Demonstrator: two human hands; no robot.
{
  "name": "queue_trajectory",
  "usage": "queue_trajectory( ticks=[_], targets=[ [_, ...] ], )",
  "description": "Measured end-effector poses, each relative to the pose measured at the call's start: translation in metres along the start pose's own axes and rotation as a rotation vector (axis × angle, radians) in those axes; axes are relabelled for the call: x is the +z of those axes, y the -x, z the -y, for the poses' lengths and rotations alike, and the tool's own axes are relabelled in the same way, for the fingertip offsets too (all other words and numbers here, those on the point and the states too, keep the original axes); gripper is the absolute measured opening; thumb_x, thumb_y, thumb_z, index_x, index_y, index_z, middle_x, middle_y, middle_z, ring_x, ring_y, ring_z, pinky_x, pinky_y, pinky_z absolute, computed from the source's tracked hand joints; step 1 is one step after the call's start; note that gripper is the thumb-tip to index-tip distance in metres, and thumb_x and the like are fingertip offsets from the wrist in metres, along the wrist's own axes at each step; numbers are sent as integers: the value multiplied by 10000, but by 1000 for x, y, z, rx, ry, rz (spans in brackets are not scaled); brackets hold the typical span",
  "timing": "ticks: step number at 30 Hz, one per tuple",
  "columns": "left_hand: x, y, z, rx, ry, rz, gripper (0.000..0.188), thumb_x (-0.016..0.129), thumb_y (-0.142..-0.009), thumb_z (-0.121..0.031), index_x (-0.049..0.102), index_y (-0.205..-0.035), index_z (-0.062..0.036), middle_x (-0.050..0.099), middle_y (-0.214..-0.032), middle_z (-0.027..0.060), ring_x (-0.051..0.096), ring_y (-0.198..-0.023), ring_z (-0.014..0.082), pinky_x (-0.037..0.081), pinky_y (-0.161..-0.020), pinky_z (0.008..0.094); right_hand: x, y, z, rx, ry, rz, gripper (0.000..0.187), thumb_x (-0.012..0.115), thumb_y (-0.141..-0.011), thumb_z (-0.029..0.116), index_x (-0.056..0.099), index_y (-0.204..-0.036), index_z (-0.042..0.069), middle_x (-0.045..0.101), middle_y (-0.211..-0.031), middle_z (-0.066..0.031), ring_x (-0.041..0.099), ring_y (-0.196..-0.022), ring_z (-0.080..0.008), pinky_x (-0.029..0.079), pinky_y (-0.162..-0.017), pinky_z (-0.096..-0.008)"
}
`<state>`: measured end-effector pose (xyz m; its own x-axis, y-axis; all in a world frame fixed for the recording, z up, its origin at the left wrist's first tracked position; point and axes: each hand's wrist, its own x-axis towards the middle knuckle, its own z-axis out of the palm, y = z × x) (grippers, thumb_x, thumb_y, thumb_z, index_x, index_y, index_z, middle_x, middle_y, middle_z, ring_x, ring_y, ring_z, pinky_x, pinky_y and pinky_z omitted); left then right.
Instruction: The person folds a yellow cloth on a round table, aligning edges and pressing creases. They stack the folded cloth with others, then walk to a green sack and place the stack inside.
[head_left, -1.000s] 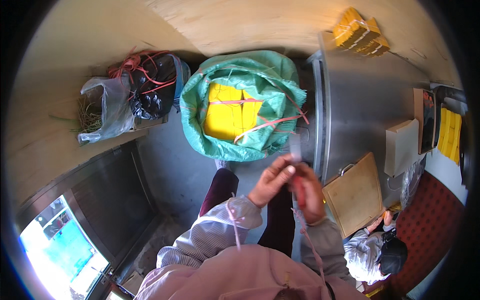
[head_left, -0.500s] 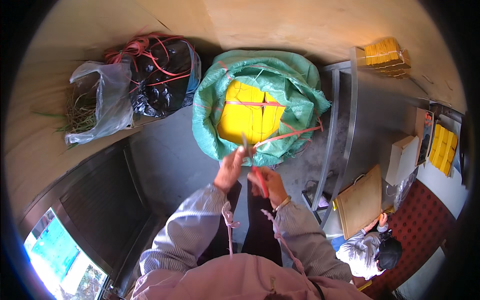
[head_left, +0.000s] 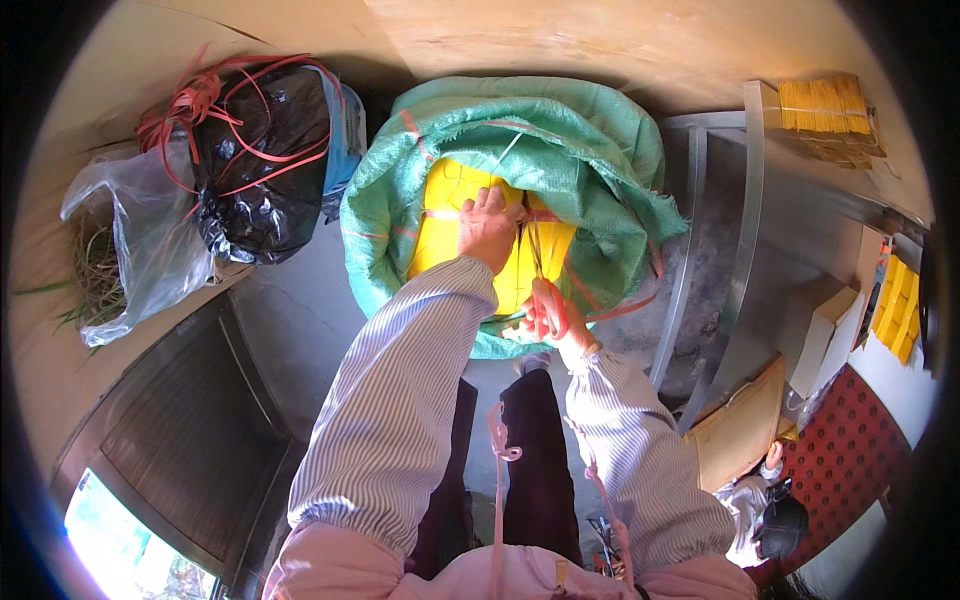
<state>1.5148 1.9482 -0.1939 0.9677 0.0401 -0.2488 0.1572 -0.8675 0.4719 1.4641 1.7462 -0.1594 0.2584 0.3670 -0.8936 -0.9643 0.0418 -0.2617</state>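
Note:
My right hand is closed round the red handles of a pair of scissors. The blades point away from me, their tips at the gap between stacked yellow bundles. A flat pink strap crosses the tops of the bundles. My left hand lies over this strap, fingers bent and thumb near the scissor tips. It seems to grip the strap, though the hand partly hides it. Around the bundles, a green woven sack stands with its mouth folded back.
Left of the sack are a black plastic bag with red strapping and a clear bag with dry grass. A metal-framed table stands at right. Beyond it a co-worker sits by a tan board.
Both hands have reached forward from the sack's near edge onto the yellow bundles. My left hand has gone to the strap, and the scissors now point into the sack's mouth.

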Motion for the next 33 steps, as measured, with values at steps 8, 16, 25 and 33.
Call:
queue_trajectory(
  ticks=[8,16,25,33],
  targets=[
    [-1,-28,6,-14,-21,104,201,842,-806,-175,756,-987,-154,583,-1215,79,549,-1244,316,494,-940,515,9,-9,-7,80,-4,-72,576,837,-912,573,669,-1021,33,616,-774,-29,646,-633,-167,555,-600,-330],
    [-11,-37,9,-45,55,269,265,793,-832,-113,766,-1095,-91,511,-1374,126,466,-1369,361,473,-980,612,13,-6,-20,71,15,-144,533,819,-938,555,663,-1043,56,590,-754,-4,606,-591,-129,538,-561,-299],
    [-8,-35,11,-79,56,297,231,813,-831,-125,778,-1056,-92,514,-1367,111,461,-1367,362,453,-987,598,21,-35,-2,-18,98,-173,527,838,-913,564,675,-955,65,596,-735,14,602,-582,-103,512,-530,-277],
    [-15,-32,24,-17,221,263,131,707,-897,-90,765,-1002,-143,606,-1268,100,526,-1314,352,466,-1004,553,32,-11,-9,-28,220,-249,333,837,-966,337,676,-897,53,604,-659,-11,558,-485,-118,460,-452,-276]
  ],
)
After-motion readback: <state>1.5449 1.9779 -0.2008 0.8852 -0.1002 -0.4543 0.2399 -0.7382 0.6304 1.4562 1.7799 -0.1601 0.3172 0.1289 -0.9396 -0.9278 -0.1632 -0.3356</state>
